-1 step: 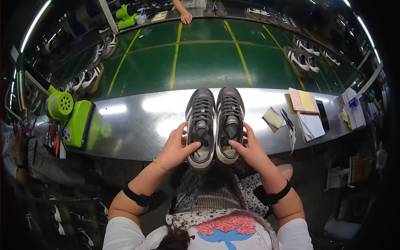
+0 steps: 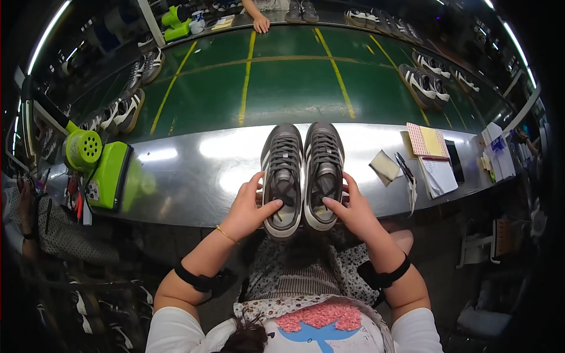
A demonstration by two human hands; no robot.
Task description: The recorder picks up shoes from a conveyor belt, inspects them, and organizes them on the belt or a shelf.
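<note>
A pair of dark grey lace-up sneakers with white side stripes stands side by side at the near edge of the metal worktable, toes pointing away and heels toward me. My left hand (image 2: 253, 205) grips the left sneaker (image 2: 283, 159) at its heel end, thumb over the collar and fingers along the outer side. Around the right sneaker (image 2: 325, 156) my right hand (image 2: 351, 206) is closed the same way, its thumb at the collar opening. The laces are threaded on both, with dark loose ends lying inside the openings. The fingertips are partly hidden behind the shoe sides.
A lime-green machine (image 2: 109, 176) stands on the metal worktable (image 2: 188, 194) at left. To the right lie a folded cloth (image 2: 385, 166), scissors (image 2: 404, 167) and a notepad (image 2: 438, 176). Beyond, a green conveyor belt (image 2: 288, 82) carries more sneakers (image 2: 425, 86). Another person's hand (image 2: 261, 23) rests across it.
</note>
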